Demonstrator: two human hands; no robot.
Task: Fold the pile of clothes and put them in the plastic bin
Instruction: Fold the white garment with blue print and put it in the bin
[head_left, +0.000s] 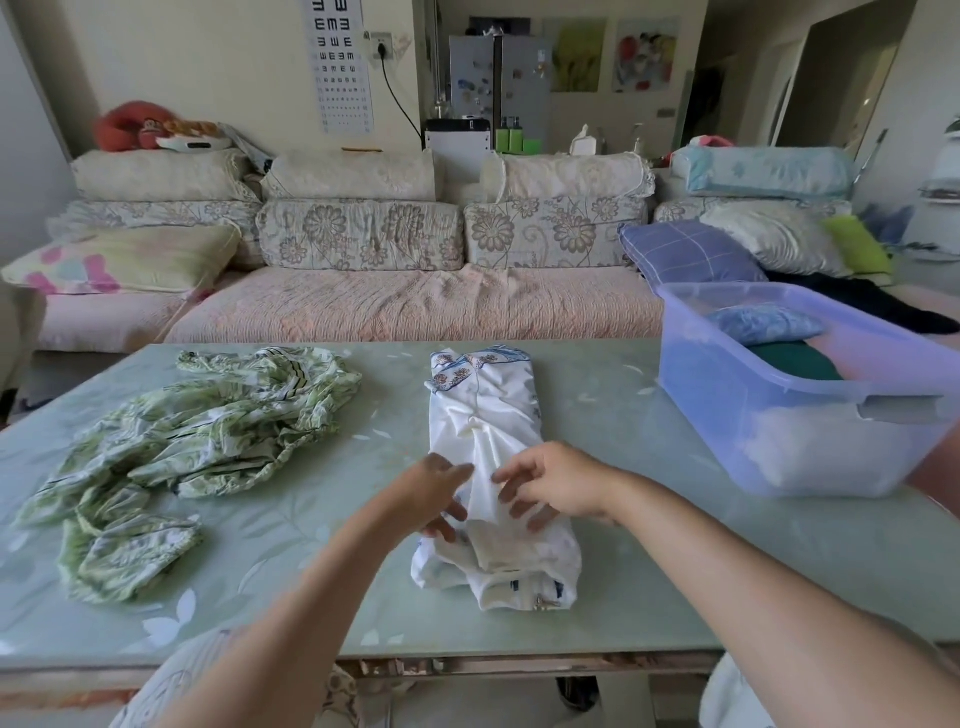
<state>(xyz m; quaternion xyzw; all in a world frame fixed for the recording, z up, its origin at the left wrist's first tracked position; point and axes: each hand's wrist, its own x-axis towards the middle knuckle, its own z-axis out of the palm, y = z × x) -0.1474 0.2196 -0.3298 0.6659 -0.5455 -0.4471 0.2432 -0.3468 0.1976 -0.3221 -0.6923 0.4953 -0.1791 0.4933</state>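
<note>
Working at the near edge of the table (649, 561), your left hand (434, 486) pinches a raised crease of the white garment (488, 415) between thumb and curled fingers. Your right hand (553, 483) faces it across that crease, fingers bent and on the cloth; blur hides whether it grips. The white garment lies as a long, narrow folded strip running away from you, its blue-patterned collar at the far end. Left of it: green-print garment (208, 421), crumpled, unfolded. Right, farther back: plastic bin (753, 415) on the table, holding a blue piece (763, 322) and a dark green piece (795, 361). Beyond: sofa (415, 312).
</note>
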